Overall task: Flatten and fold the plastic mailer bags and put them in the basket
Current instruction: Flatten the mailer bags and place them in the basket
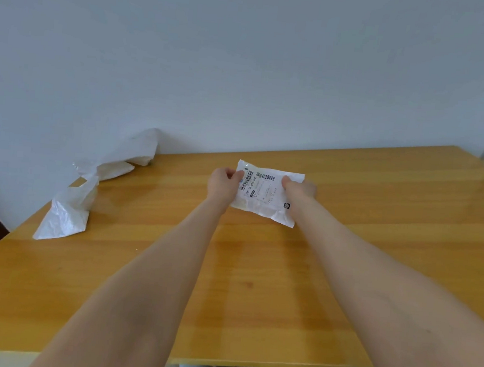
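You are pinching the labelled mailer bag [266, 194] at centre frame, left hand [224, 182] and right hand [298, 186] on opposite edges. Slick plastic; it is likely springing open if either pinch loosens. No basket showing.

Both hands hold a white mailer [265, 198] near the middle of the far edge of the tabletop [254, 300]. The left hand [225, 182] grips its left end with curled fingers, and the right hand [299, 186] pinches its right end. Barcode labels face up on the mailer. Whether it touches the wood cannot be told. Crumpled bags [67, 216] lie along the left edge to the far left corner, against the wall [245, 53].
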A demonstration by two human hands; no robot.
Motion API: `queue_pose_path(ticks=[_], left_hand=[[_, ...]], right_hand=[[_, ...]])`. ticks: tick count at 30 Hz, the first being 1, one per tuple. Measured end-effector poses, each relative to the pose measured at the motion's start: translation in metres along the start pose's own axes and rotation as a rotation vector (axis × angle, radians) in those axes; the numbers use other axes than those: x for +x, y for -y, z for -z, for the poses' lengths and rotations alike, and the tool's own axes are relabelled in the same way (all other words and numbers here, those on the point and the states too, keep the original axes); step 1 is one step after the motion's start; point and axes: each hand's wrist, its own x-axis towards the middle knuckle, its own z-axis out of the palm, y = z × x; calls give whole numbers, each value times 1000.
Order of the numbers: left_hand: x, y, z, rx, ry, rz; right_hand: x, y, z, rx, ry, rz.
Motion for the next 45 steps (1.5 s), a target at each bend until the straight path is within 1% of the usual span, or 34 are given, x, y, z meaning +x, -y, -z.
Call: queue_pose_path(ticks=[3, 7, 11, 13, 16, 18, 19, 20, 21, 23, 24, 26, 29, 35, 45], left_hand=[[4, 7, -5, 131, -35, -53], [9, 14, -6, 106, -47, -34], [9, 18, -10, 181, -74, -50], [6, 25, -14, 301, -43, -75], [2, 29, -17, 489, -12, -34], [3, 24, -16, 635, -35, -21], [5, 21, -16, 691, -47, -55], [7, 17, -17, 720, -56, -129], [9, 13, -18, 728, -48, -231], [10, 7, -23, 728, 52, -406], [9, 7, -27, 737, 127, -443], [7, 12, -35, 813, 273, -429], [4, 24, -37, 897, 381, -363], [3, 31, -38, 851, 439, -283], [4, 36, -40, 852, 457, -263]], right_hand=[[5, -1, -3, 17, -4, -4], [12, 0, -7, -61, -29, 50], [24, 5, -7, -415, -82, 283], [31, 4, -6, -562, -66, 343], [36, 1, -8, -751, -15, 408], [35, 1, -9, -953, -28, 519], [34, 2, -8, -1030, -37, 589], [32, 4, -8, -1083, -26, 656], [31, 4, -9, -1126, 15, 709], [30, 1, -14, -1244, 155, 766], [30, -4, -16, -1317, 226, 761], [29, -15, -18, -1408, 327, 697], [27, -27, -15, -1438, 343, 660], [26, -33, -13, -1448, 343, 635], [27, -35, -15, -1476, 348, 601]])
